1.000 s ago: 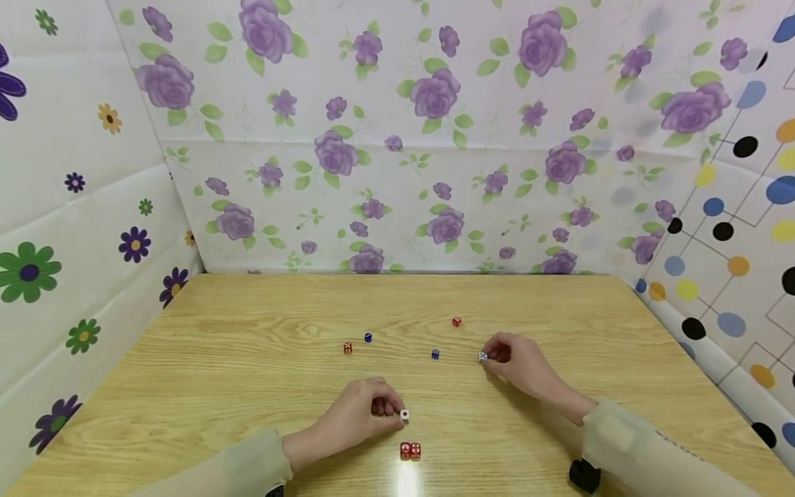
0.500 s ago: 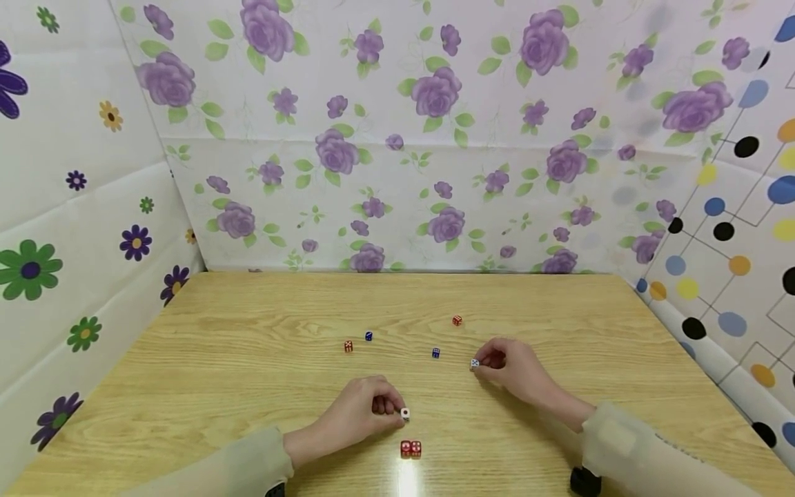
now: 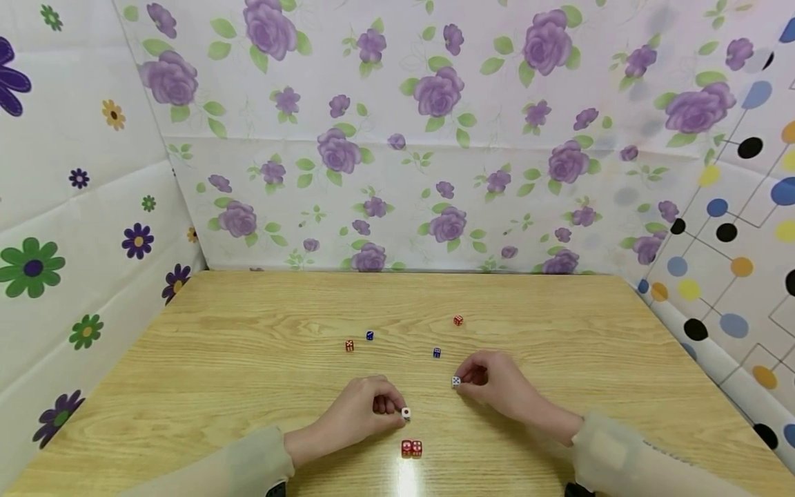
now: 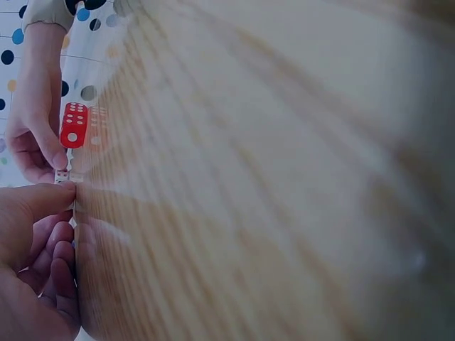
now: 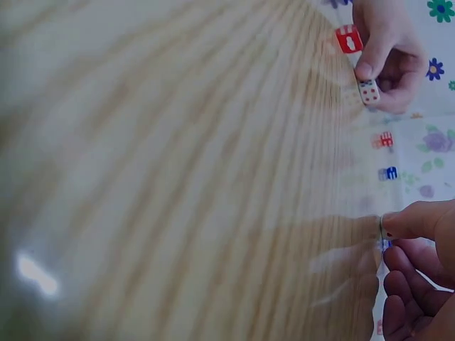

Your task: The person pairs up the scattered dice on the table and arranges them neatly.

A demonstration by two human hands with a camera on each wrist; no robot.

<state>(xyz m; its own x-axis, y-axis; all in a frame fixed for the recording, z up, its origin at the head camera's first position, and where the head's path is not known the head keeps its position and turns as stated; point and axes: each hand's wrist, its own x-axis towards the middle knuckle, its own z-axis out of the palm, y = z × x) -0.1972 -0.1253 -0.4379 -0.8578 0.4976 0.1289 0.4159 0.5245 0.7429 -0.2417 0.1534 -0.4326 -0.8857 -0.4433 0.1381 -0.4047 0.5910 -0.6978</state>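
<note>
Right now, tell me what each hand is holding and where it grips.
The left hand pinches a white die at its fingertips. The right hand pinches another white die the same way. Which faces the fingers press cannot be told.

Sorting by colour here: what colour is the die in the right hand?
White with dark pips; the right hand pinches the die, clearest in the head view.

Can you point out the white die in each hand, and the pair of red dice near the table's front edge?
Small white die in left hand [image 3: 406, 413]: head view, its top face.
Small white die in right hand [image 3: 456, 381]: head view, its visible face.
Pair of red dice [image 3: 411, 449]: head view, where the two meet.
</note>
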